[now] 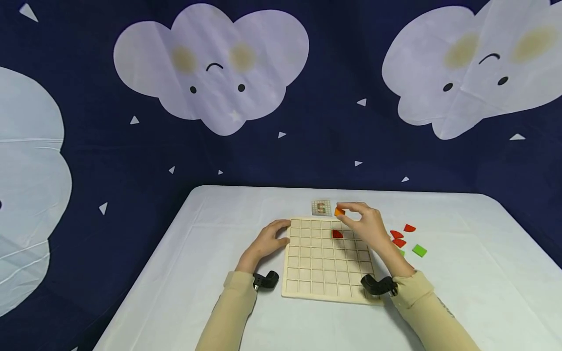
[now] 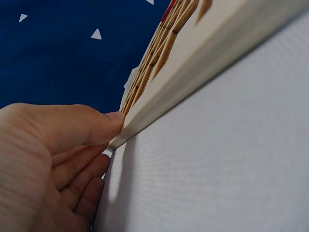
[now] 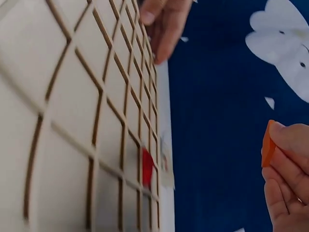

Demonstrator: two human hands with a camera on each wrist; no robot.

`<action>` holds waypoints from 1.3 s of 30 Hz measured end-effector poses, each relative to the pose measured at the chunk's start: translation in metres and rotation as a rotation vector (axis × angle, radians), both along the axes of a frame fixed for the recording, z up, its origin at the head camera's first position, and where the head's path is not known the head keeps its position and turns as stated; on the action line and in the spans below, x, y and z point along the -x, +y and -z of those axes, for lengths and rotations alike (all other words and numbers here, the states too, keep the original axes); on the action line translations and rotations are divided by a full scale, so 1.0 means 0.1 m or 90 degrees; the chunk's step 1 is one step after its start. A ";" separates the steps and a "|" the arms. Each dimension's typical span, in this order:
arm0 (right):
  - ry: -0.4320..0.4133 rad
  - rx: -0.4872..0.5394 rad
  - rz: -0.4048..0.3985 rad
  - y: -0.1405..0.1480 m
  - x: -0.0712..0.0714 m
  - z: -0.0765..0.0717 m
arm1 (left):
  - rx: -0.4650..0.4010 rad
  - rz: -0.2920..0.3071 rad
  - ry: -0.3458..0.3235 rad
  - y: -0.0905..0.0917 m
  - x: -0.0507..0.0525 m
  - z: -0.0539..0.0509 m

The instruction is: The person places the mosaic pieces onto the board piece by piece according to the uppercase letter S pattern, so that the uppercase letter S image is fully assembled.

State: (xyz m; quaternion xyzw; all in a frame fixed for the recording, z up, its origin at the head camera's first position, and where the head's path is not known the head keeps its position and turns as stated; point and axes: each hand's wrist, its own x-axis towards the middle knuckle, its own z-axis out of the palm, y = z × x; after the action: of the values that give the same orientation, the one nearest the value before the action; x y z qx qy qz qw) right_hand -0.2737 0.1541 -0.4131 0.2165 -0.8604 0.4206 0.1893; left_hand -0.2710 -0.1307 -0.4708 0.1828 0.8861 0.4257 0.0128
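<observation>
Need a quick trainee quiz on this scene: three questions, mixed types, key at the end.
1. What colour is the piece that the right hand pinches?
2. True or false: the left hand touches the grid board.
3. Fill in, near or far: the small patterned card lies past the board's ____ edge, as the person sees it.

Key:
1. Orange.
2. True; its thumb meets the left edge.
3. Far.
</observation>
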 end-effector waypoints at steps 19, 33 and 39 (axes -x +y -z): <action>-0.113 -0.085 -0.109 -0.17 0.14 0.58 | -0.001 -0.004 -0.002 0.00 0.00 0.00; -0.067 -0.085 -0.097 -0.14 0.14 0.69 | -0.007 -0.002 -0.002 0.02 0.00 0.02; -0.084 -0.055 -0.101 -0.15 0.13 0.66 | -0.003 -0.006 -0.003 0.01 0.00 0.01</action>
State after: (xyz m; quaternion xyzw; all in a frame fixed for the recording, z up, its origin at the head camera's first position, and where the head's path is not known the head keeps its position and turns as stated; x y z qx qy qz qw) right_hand -0.2863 0.1393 -0.4786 0.2635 -0.8684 0.4105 0.0888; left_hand -0.2711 -0.1297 -0.4715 0.1775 0.8858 0.4286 0.0126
